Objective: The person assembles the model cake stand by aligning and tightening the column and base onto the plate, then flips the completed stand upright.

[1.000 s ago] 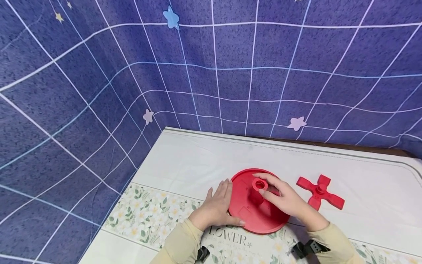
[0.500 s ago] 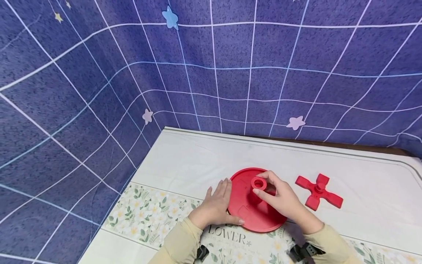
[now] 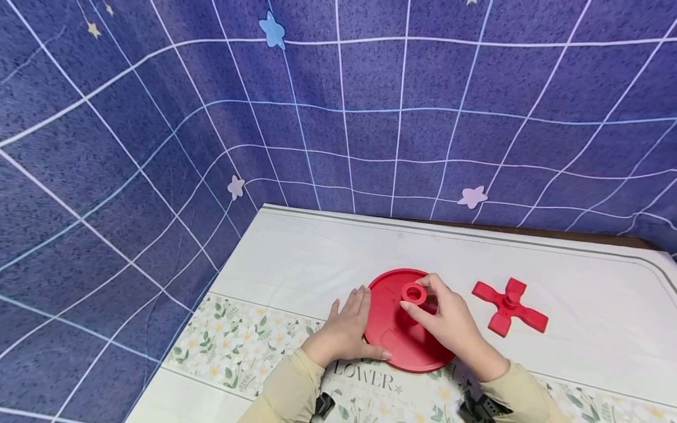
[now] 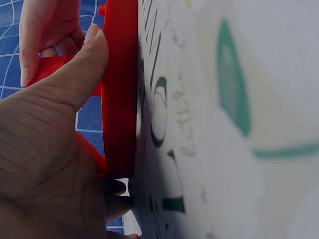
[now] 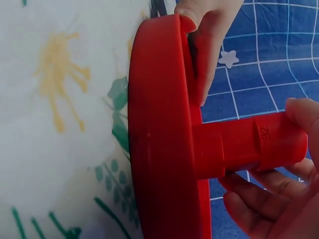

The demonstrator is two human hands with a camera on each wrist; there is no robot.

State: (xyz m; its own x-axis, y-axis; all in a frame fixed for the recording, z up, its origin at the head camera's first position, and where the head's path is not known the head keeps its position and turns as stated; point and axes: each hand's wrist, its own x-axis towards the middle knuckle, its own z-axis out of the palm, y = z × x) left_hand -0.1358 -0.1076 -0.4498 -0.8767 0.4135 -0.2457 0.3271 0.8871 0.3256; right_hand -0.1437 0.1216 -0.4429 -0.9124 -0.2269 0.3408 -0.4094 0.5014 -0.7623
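Observation:
A round red plastic tray (image 3: 388,341) with a raised rim lies on the table. From its middle rises a red hollow tube (image 5: 244,142), upright, with an open round top. My right hand (image 3: 449,320) holds this tube near its top, thumb on one side and fingers curled round the other. My left hand (image 3: 346,329) rests along the tray's left edge, fingers straight and spread, the thumb (image 4: 82,72) lying over the rim. In the right wrist view the tube stands against the tray's inner face.
A red four-armed cross piece (image 3: 510,305) with a short central knob lies right of the tray. The table wears a white cloth (image 3: 317,247) with a floral band. Behind and to the left hangs a dark blue curtain (image 3: 317,135) with grid lines and stars.
My right hand has shifted slightly left around the tube, and its wrist has swung inward. The left hand stays at the rim. The view has drifted a little.

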